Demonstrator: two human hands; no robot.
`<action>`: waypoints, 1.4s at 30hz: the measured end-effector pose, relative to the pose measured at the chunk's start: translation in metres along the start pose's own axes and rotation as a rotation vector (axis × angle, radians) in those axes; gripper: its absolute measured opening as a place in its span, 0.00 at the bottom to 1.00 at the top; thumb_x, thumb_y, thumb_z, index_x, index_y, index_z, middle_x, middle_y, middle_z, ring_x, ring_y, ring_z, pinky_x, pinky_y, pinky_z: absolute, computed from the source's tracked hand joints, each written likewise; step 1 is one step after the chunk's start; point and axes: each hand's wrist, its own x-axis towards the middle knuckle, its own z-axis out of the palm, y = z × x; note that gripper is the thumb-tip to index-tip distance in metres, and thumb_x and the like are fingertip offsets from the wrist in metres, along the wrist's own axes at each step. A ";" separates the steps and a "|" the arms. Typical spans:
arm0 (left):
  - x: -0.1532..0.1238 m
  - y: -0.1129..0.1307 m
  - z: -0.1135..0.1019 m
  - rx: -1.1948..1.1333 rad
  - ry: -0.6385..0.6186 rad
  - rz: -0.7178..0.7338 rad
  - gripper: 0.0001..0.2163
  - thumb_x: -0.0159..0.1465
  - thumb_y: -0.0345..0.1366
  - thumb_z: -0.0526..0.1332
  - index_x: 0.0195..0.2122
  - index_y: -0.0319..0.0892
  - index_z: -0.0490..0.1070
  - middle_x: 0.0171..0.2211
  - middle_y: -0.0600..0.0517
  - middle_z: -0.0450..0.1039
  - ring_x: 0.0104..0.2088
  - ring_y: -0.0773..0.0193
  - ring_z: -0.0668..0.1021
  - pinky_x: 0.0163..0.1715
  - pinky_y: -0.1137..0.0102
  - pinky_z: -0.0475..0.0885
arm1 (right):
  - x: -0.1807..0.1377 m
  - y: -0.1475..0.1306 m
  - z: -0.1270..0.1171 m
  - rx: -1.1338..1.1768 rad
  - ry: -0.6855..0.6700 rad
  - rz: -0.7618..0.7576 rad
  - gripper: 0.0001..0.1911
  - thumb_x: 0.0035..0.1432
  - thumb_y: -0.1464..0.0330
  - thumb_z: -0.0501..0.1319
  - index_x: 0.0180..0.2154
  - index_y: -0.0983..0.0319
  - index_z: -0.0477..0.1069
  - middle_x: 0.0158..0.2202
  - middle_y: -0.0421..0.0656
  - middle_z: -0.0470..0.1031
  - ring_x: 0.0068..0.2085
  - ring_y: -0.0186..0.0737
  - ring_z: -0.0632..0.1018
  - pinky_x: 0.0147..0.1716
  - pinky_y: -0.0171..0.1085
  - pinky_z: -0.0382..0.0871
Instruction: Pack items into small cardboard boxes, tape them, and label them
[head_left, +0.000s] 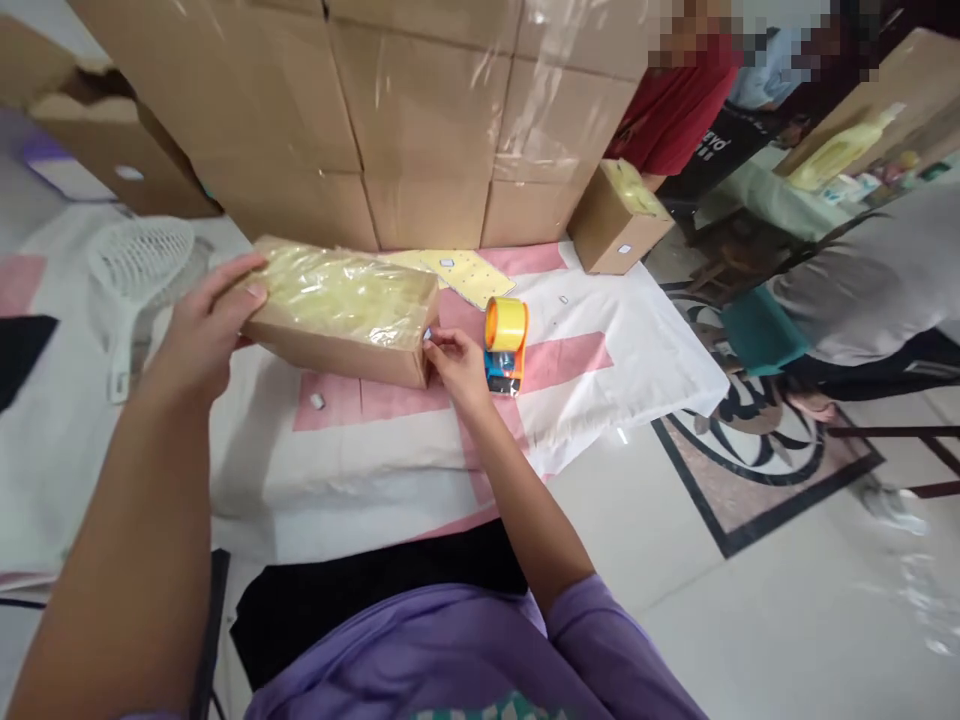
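A long cardboard box (337, 355), its top showing pale yellow contents under clear plastic, is tilted a little above or on the cloth-covered table. My left hand (206, 325) grips its left end, thumb on the top edge. At the box's right end, my right hand (457, 362) pinches a small white sticker (427, 335) against or close to the end face. Just right of that hand stands a tape dispenser (517, 345) with a yellow roll. Behind the box lies a yellow sheet (469, 272) with a white label on it.
Stacked cartons (420, 130) wall off the table's back. Another filled box (619, 225) stands at the back right, near a person in a red shirt (686, 115). A white plastic strainer-like tool (139, 265) lies left. Small white scraps (316, 401) dot the tablecloth (660, 350).
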 end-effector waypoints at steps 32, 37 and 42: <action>0.003 -0.009 -0.016 -0.291 -0.030 -0.102 0.25 0.67 0.44 0.61 0.65 0.49 0.67 0.65 0.49 0.65 0.49 0.61 0.71 0.44 0.67 0.75 | -0.016 0.007 0.002 -0.814 0.121 -0.115 0.15 0.59 0.76 0.58 0.43 0.59 0.79 0.61 0.52 0.67 0.65 0.59 0.60 0.63 0.54 0.51; 0.007 -0.018 -0.021 -0.279 -0.043 -0.126 0.27 0.65 0.48 0.61 0.66 0.52 0.67 0.64 0.50 0.66 0.44 0.63 0.72 0.33 0.76 0.72 | -0.012 0.009 0.006 -0.905 0.142 -0.130 0.11 0.58 0.76 0.59 0.41 0.61 0.77 0.56 0.54 0.69 0.61 0.59 0.64 0.60 0.54 0.53; 0.009 -0.021 -0.018 -0.276 -0.015 -0.111 0.27 0.62 0.48 0.63 0.63 0.56 0.70 0.66 0.52 0.65 0.48 0.58 0.73 0.27 0.78 0.72 | -0.004 0.013 0.002 -0.639 0.196 -0.222 0.09 0.55 0.78 0.57 0.35 0.61 0.71 0.39 0.47 0.76 0.46 0.48 0.76 0.49 0.45 0.67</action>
